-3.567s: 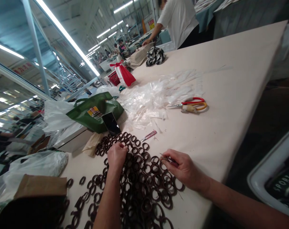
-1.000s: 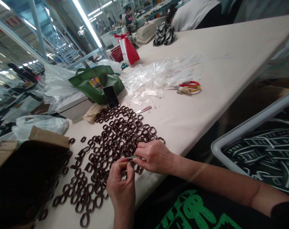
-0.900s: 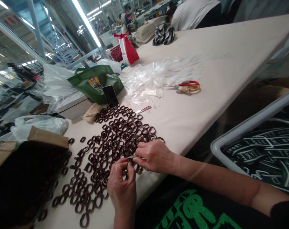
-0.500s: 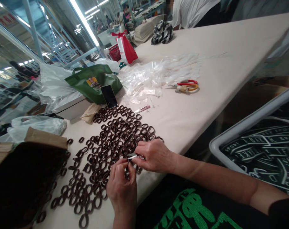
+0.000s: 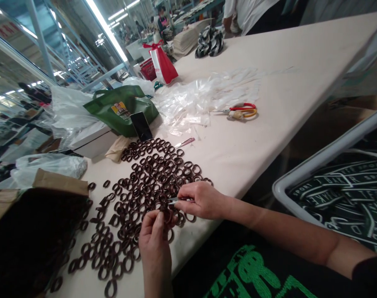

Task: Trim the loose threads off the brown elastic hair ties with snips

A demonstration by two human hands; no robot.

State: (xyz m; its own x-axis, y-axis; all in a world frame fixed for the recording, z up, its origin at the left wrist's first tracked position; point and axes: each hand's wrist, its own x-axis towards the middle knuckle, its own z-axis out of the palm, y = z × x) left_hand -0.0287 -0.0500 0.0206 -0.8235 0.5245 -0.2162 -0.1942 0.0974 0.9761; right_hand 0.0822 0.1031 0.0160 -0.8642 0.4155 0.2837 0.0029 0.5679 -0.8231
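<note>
Over the near edge of a pile of dark brown loops, both of my hands are at work. My left hand is closed in a pinch on a brown loop, partly hidden by the fingers. In my right hand is a small pair of thread snips. Their pale blades point left, just above the pinched loop; most of the handle is covered by my fingers. Whether the blades touch the loop I cannot tell.
An open cardboard box stands left of the pile. Behind are a phone, a green bag, clear plastic bags, a pink-handled tool and red-and-yellow-handled scissors. A bin rim borders printed straps at right.
My left hand has dropped slightly and turned, bringing the brown loop into clearer view. The snips have drawn back a little to the right, away from the left fingertips.
</note>
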